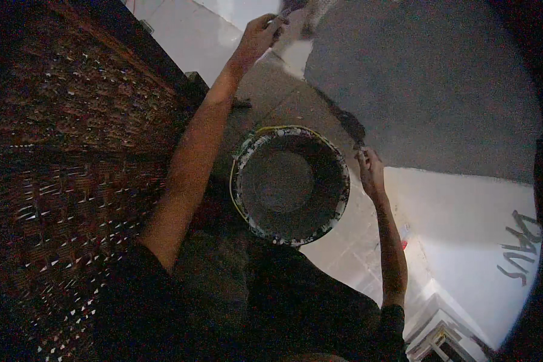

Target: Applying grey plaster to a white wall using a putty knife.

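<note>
My left hand (266, 35) reaches far forward at the top of the head view, its fingers bent closed. A dark shape touches its fingertips at the picture's edge, too dim to name. My right hand (371, 168) is beside the grey-painted area of a wall (428, 90), near that area's lower left border. Its fingers are closed too, next to a dark narrow shape that I cannot make out. Between my forearms stands a round bucket (283, 181), its rim spattered with pale paint and a thin yellow handle resting along its left side. Its inside looks dark grey.
A dark woven panel (84, 114) with a wooden edge rises on the left. White wall (446, 211) with dark hand-drawn lettering continues at the right. Pale floor tiles (350, 253) show beyond the bucket's lower right, and a pale boxy frame (443, 335) stands at the lower right.
</note>
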Demonstrator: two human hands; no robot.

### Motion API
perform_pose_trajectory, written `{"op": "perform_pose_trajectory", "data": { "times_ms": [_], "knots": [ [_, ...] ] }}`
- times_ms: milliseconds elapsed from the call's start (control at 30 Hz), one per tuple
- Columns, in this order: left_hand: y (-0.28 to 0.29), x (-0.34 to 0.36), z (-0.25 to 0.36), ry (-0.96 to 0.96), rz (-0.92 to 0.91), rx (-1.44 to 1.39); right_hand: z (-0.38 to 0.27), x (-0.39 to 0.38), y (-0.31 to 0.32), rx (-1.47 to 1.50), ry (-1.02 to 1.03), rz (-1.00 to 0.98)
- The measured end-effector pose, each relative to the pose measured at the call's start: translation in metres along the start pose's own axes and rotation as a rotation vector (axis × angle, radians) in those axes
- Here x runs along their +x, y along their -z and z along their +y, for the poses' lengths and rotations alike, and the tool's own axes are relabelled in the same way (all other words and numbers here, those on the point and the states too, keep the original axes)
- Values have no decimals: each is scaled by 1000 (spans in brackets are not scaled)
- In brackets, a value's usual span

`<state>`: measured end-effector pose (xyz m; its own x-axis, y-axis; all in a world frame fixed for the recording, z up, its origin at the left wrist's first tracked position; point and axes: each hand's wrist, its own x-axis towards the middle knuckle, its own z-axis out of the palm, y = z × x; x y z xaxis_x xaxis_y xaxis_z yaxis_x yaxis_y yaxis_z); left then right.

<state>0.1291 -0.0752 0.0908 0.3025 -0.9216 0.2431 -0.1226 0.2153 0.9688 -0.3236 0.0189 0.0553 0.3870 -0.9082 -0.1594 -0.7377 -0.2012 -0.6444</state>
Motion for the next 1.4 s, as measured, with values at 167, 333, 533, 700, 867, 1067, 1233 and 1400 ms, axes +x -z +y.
{"op": "perform_pose_trajectory", "data": {
  "times_ms": [167, 333, 533, 700, 867, 1067, 1233, 1400],
  "knots": [
    [26, 20, -156, 145, -43, -178, -5, 6, -9, 16, 11, -8],
    [54, -74, -252, 235, 73, 188, -9, 2, -3, 4, 64, -19],
    [16, -4, -38, 94, 31, -123, 8, -1, -2, 7, 27, 61],
    [26, 8, -55, 136, 0, -48, 19, 10, -8, 4, 146, 49],
    [61, -67, -186, -443, 46, 539, 8, 2, -3, -30, 67, 13],
    [28, 0, -39, 35, 48, -101, 28, -2, -3, -25, -15, -2],
    [29, 11, -79, 153, -14, 7, 13, 0, -3, 51, 88, 21],
    [123, -80, -251, 257, 88, 212, -18, 7, 0, 12, 194, 1]
  ]
}}
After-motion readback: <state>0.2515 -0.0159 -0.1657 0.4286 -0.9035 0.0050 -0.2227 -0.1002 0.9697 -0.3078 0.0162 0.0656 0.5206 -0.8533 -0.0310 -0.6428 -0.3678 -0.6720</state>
